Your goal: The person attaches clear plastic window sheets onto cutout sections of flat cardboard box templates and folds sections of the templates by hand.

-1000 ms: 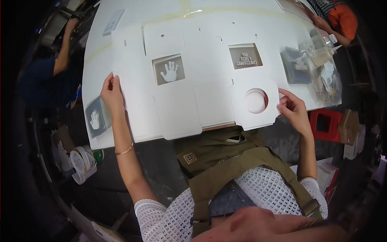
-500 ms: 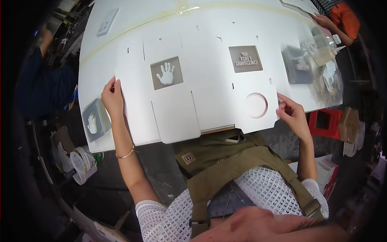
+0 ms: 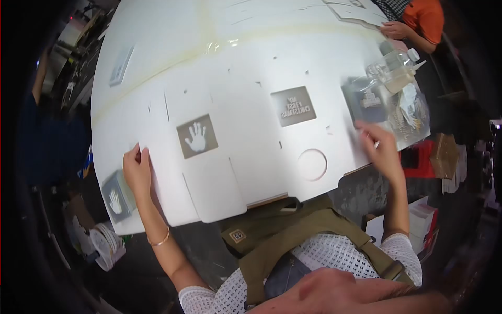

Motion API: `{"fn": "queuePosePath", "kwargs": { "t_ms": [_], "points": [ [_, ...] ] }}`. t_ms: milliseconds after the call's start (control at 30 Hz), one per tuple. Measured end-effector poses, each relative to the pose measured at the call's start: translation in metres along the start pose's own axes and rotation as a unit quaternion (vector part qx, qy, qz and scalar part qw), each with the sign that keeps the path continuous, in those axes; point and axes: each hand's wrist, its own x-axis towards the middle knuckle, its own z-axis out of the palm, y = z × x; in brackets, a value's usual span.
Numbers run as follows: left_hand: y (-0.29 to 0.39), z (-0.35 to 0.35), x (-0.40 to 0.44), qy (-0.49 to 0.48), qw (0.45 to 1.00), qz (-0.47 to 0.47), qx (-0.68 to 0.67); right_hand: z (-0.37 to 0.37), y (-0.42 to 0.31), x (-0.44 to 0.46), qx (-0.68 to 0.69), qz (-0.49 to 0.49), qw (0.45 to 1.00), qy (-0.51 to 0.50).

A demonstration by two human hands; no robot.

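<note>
A large die-cut white cardboard sheet (image 3: 251, 152) lies flat. A grey panel with a white handprint (image 3: 196, 137) shows through its left window, and a grey panel with reversed raised "MY FIRST CHRISTMAS" lettering (image 3: 294, 106) through the right one. Near its front right is a round cut-out (image 3: 312, 165). My left hand (image 3: 137, 170) pinches the sheet's left edge, beside a clear block with a white handprint (image 3: 116, 200). Just off the sheet's right edge, my right hand (image 3: 379, 149) is slightly blurred, fingers curled but apart, nothing visible between them.
At the table's right are a stack of dark panels (image 3: 368, 99), a squeeze bottle (image 3: 400, 81) and a clear plastic bag (image 3: 418, 123). Another flat piece (image 3: 121, 65) lies far left. A person's hand (image 3: 395, 30) touches the table at the top right. A red stool (image 3: 418, 159) stands below.
My right hand has come off the sheet's right edge and moved away from it. My left hand stays at the left edge. The whole view has shifted and turned.
</note>
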Motion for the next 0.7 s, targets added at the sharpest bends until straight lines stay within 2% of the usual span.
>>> {"fn": "queuePosePath", "kwargs": {
  "t_ms": [67,167,267,367,433,500,533,567,633,667,700],
  "points": [
    [0.001,-0.004,0.0,-0.003,1.0,0.008,-0.007,-0.015,0.03,0.035,-0.044,0.028,0.992,0.112],
    [0.007,-0.013,-0.001,0.01,1.0,0.006,-0.023,-0.029,0.066,0.077,-0.092,0.067,0.98,0.165],
    [0.005,-0.034,-0.006,0.037,0.998,0.002,-0.048,-0.033,0.099,0.094,-0.096,0.066,0.982,0.148],
    [-0.01,-0.064,-0.01,0.078,0.996,0.008,-0.033,-0.037,0.121,0.101,-0.03,0.123,0.986,0.107],
    [-0.029,-0.081,-0.011,0.104,0.995,0.009,-0.003,-0.038,0.138,0.102,0.106,0.153,0.98,0.072],
    [-0.051,-0.097,-0.012,0.16,0.987,0.011,-0.01,-0.041,0.138,0.103,0.1,0.162,0.98,0.064],
    [-0.056,-0.105,-0.013,0.155,0.988,0.012,-0.007,-0.043,0.134,0.103,0.092,0.166,0.98,0.059],
    [-0.06,-0.114,-0.014,0.176,0.984,-0.015,0.021,-0.043,0.131,0.102,0.093,0.17,0.979,0.056],
    [-0.077,-0.125,-0.016,0.195,0.978,-0.043,0.053,-0.043,0.12,0.097,-0.069,0.132,0.982,0.12],
    [-0.091,-0.13,-0.017,0.198,0.973,-0.06,0.1,-0.044,0.11,0.094,-0.068,0.133,0.982,0.114],
    [-0.1,-0.134,-0.019,0.201,0.965,-0.077,0.148,-0.047,0.096,0.09,-0.138,0.077,0.977,0.143]
  ]
}}
